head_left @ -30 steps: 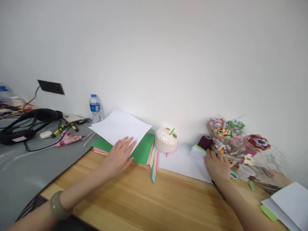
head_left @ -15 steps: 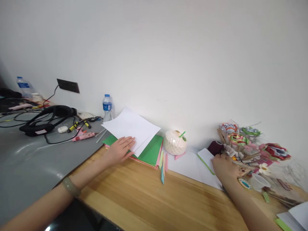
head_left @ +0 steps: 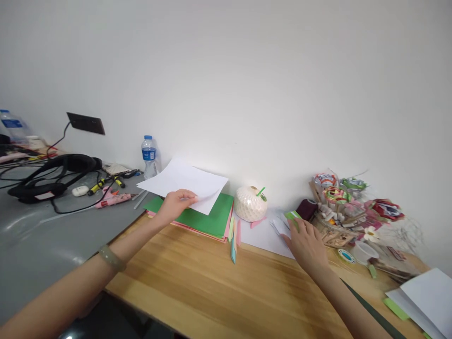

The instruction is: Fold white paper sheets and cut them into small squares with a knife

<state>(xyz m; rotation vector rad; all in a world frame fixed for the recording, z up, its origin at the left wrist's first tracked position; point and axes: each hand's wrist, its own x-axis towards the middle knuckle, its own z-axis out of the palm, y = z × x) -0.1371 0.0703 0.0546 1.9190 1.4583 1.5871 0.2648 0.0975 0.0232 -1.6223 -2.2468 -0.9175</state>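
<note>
My left hand [head_left: 180, 203] pinches the near edge of the white paper [head_left: 181, 181], which lies raised over a stack of green sheets [head_left: 203, 221]. Its fingers are closed on that edge. Farther right, my right hand [head_left: 308, 245] is over a small folded white and green paper piece [head_left: 284, 226], with its fingers bent around the piece's right side. Between the hands stands a white textured round ornament [head_left: 251, 204] with a green stem. Coloured paper strips [head_left: 233, 240] lie beside the green stack.
A water bottle [head_left: 149, 157] stands by the wall. On the grey surface lie a black headset [head_left: 52, 179] and a pink glue gun [head_left: 113, 198]. A basket of paper flowers [head_left: 337, 230], dark thread spool [head_left: 306, 209] and tape roll [head_left: 346, 255] are right.
My left hand has gone from lying flat on the white paper to pinching its edge. My right hand has moved left, and the small folded paper has shifted with it. The view has turned slightly.
</note>
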